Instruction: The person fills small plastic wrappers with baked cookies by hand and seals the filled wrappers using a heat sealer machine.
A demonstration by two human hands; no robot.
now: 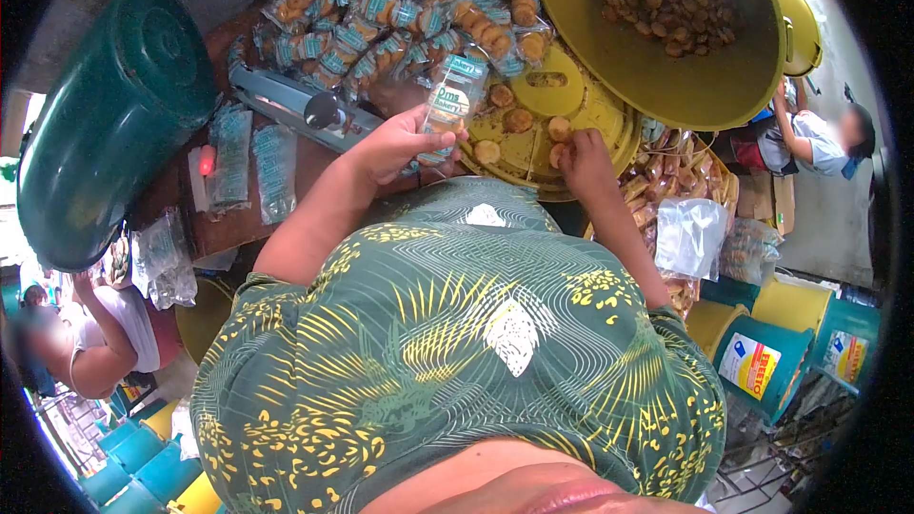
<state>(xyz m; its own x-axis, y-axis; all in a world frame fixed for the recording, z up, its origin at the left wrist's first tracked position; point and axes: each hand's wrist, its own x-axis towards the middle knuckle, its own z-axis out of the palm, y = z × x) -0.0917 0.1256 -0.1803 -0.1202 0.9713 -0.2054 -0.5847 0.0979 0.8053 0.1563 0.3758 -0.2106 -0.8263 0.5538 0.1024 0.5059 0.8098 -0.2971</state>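
My left hand (405, 145) grips a clear printed plastic bag (452, 100) upright, thumb across its lower part; a cookie seems to show through near the bottom. Over the right side of a yellow lid (514, 157), my right hand (588, 167) has its fingers closed at the edge of a round brown cookie (559, 154). A second cookie (560, 128) lies just above those fingertips. Several more loose cookies, such as one cookie (517, 121), rest on the lid between my hands.
Filled cookie packs (381, 14) are heaped behind my left hand. A tilted yellow tub (705, 86) holds loose cookies. On the left are a bag sealer (295, 105), flat printed bags (276, 171) and a green drum (114, 124). Two other people (824, 138) are at the sides.
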